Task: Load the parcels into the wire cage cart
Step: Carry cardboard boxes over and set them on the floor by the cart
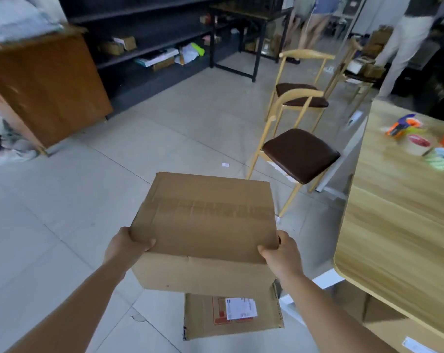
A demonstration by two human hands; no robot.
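Held box above floor parcel, table right

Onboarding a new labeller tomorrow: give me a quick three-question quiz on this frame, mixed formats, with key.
1. True or false: the left hand and the right hand both grip the cardboard box.
2. Where does the labelled parcel lie? A on a chair seat; B on the floor, below the held box; C on a shelf.
3. Fill in: the tape rolls sit on the wooden ____.
Key: 1 true; 2 B; 3 table.
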